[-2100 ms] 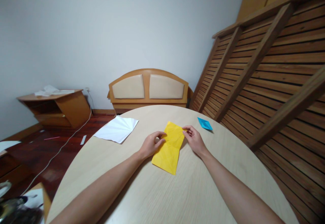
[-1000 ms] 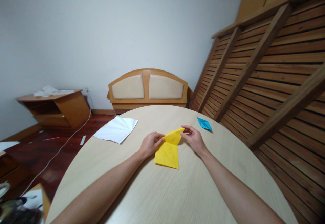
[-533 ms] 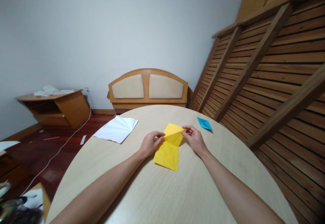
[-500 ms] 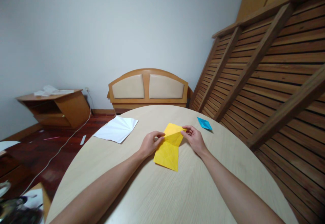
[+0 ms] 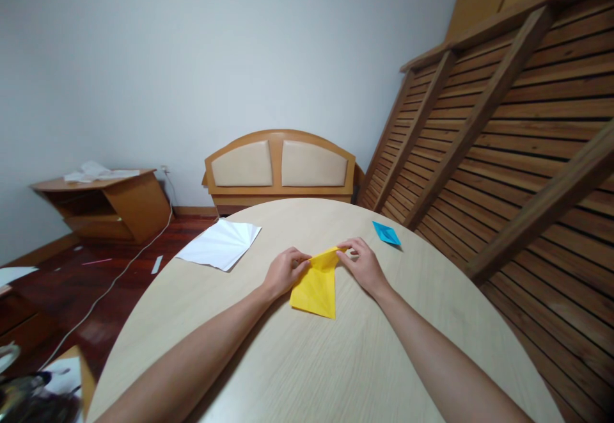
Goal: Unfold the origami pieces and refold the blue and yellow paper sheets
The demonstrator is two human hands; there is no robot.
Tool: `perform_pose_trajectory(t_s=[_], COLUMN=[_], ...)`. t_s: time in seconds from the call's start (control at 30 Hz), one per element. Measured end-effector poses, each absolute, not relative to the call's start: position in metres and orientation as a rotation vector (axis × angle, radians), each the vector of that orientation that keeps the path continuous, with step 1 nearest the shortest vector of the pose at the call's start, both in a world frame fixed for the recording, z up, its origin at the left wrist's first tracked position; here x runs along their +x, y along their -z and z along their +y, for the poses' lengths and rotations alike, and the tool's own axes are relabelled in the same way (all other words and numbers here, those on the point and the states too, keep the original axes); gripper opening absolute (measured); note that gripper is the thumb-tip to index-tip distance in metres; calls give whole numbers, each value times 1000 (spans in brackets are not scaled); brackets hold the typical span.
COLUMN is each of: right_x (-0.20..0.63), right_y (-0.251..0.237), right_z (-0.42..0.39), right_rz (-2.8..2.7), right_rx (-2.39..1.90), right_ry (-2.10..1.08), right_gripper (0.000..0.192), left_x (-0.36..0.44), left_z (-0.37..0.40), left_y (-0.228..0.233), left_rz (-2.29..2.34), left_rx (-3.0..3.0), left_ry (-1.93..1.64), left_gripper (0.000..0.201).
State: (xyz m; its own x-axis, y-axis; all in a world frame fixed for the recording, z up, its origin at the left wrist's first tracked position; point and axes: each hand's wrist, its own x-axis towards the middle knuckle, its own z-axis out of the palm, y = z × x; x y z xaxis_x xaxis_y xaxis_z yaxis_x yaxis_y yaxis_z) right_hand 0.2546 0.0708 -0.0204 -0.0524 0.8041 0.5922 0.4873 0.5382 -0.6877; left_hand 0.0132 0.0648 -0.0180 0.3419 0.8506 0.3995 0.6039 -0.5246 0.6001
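Observation:
A creased yellow sheet of paper (image 5: 314,290) is held over the middle of the round table. My left hand (image 5: 286,274) pinches its upper left edge between thumb and fingers. At the upper right corner, my right hand (image 5: 362,264) grips the paper the same way. The top of the sheet is folded along a line between both hands, and its lower part hangs toward me as a rough square. Whatever lies behind the fold is hidden.
On the pale round table (image 5: 384,359), a crumpled white paper (image 5: 221,244) lies at the left and a small blue folded paper (image 5: 386,233) at the right. Behind stand a headboard (image 5: 281,164) and a low cabinet (image 5: 129,208). Wooden slats (image 5: 503,135) lean at the right.
The yellow paper's far part, which stood up beyond the hands, has folded down out of sight. My right hand has shifted slightly left; the left has hardly moved.

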Motion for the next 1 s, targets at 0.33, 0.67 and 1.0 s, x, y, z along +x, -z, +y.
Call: perform_pose_trajectory(t_s=[0.33, 0.67, 1.0], right_x=[249, 231, 225], right_y=[14, 0, -3], right_z=[62, 46, 42], right_rz=[-1946, -2085, -2183], right_rx=[-1142, -989, -886], right_ry=[56, 509, 551], right_gripper=[9, 8, 14], left_x=[14, 17, 19], left_z=[65, 56, 53], left_y=[19, 13, 11], left_rz=[1337, 1227, 1144], left_rx=[2226, 2604, 2824], left_ry=[-927, -1242, -1330], left_gripper=[26, 19, 15])
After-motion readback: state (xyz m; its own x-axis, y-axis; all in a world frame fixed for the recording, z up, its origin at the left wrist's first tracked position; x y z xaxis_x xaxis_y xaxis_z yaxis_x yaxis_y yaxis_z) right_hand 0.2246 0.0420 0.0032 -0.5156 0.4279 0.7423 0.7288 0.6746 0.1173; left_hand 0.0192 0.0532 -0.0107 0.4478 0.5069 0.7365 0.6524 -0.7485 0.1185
